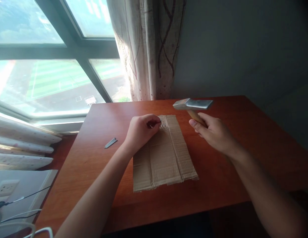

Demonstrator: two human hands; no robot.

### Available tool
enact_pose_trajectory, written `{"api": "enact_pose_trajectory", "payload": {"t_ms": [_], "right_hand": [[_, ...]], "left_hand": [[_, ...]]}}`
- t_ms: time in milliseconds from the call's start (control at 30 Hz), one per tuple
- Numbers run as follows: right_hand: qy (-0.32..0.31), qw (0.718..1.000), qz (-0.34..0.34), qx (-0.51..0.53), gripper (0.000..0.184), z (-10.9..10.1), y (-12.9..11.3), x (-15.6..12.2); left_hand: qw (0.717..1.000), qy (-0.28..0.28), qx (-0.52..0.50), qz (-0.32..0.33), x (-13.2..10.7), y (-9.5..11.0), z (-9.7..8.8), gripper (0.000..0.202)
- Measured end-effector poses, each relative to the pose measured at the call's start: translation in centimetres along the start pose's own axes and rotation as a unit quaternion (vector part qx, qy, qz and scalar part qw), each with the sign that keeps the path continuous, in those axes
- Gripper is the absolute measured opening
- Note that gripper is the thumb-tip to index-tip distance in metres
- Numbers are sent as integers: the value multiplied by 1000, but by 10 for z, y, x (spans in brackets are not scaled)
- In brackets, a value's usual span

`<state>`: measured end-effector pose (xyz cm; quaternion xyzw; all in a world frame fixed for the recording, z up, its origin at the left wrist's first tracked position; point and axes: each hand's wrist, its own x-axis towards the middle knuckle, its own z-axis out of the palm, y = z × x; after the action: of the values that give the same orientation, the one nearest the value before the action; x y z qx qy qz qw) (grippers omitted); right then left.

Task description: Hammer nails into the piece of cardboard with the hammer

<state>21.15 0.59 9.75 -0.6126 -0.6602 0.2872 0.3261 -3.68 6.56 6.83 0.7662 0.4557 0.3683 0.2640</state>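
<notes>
My right hand [213,132] grips the wooden handle of a hammer [193,104]. The hammer's metal head is raised above the table, to the right of the cardboard. My left hand [144,129] rests at the far left part of a flat piece of brown cardboard [166,158], thumb and forefinger pinched together on what looks like a nail, mostly hidden by the fingers. Right beside those fingertips, several small dark nails [163,125] show at the cardboard's far end. A small bundle of loose nails [110,142] lies on the table to the left of my left hand.
The reddish-brown wooden table [94,172] reaches back to a patterned curtain [149,49] and a grey wall [230,49]. A large window [52,79] is at the left. Cables [22,215] and a wall socket [7,188] are at the lower left, beyond the table edge.
</notes>
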Motion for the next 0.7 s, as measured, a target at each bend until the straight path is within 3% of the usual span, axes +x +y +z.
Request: {"api": "enact_pose_trajectory", "payload": {"t_ms": [100,233,433,700], "right_hand": [[-91,994,12,-54,47,-9,-13,8],[-151,984,7,-94,47,-18,-33,17],[-178,980,-13,-91,48,-18,-54,17],[-178,978,-12,-104,48,-17,-57,17]], "left_hand": [[1000,0,14,3,1,1,-1,9],[1000,-1,29,5,1,0,-1,8],[1000,-1,31,2,0,-1,0,9],[1000,-4,29,-1,0,1,0,10]]}}
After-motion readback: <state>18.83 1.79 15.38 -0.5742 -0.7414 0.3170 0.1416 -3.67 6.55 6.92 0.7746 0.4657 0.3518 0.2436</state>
